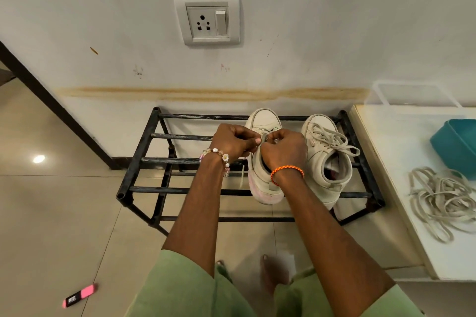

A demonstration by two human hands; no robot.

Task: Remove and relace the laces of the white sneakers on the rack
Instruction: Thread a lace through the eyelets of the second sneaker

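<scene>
While the left sneaker (264, 162) sits on the black rack (144, 162) beside its laced mate (327, 152), left hand (231, 140) and right hand (283, 149) pinch its lace (264, 137) to work the eyelets, with loose laces (440, 198) parked on the table (386, 162).

Wall socket (207, 20), teal tub (456, 147), pink highlighter (80, 295)

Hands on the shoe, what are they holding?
Both the left hand and right hand pinch the lace over the left sneaker's tongue.
</scene>
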